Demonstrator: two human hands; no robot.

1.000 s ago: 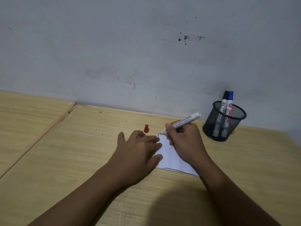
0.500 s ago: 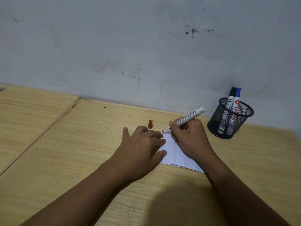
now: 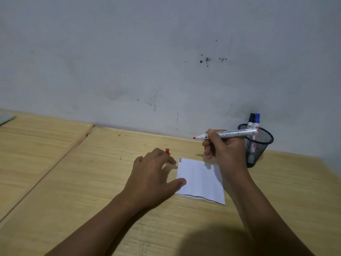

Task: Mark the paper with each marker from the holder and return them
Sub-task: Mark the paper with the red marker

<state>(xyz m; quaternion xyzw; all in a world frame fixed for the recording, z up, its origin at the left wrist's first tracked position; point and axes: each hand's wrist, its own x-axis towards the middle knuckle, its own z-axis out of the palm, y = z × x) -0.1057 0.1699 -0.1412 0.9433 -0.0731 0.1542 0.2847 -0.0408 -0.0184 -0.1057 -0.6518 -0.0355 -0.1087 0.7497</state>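
**Q:** What edges bound the workspace, and where is there open room?

**A:** I work on a pale wooden table (image 3: 77, 200) whose far edge meets a grey wall (image 3: 129, 52). A seam runs diagonally at my left, dividing it from a second wooden surface (image 3: 27, 145). Bare wood lies left of my left hand and in front of both forearms. To the right, the table edge slants away past the mesh holder (image 3: 262, 145), which stands near the wall.

**Q:** How do your hands stand?

**A:** My right hand (image 3: 224, 152) is closed around the red marker (image 3: 230, 134), raised clear of the sheet, the barrel nearly level and the bare red tip pointing left. The barrel's rear end passes in front of the holder's rim. My left hand (image 3: 155, 174) lies palm down, fingers loosely spread and holding nothing; its thumb tip rests on the paper's left edge, and its fingers reach toward the red cap (image 3: 167, 151), which sits on the table just beyond them. Whether they touch it I cannot tell.

**Q:** How does the paper look?

**A:** The paper (image 3: 201, 182) is a small white sheet, flat between my hands, faintly creased, its near edge uneven and dark-lined. A short blue mark and a red mark (image 3: 181, 160) sit side by side at its far left corner. A black marker (image 3: 251, 120) and a blue marker (image 3: 257, 120) stand in the holder.
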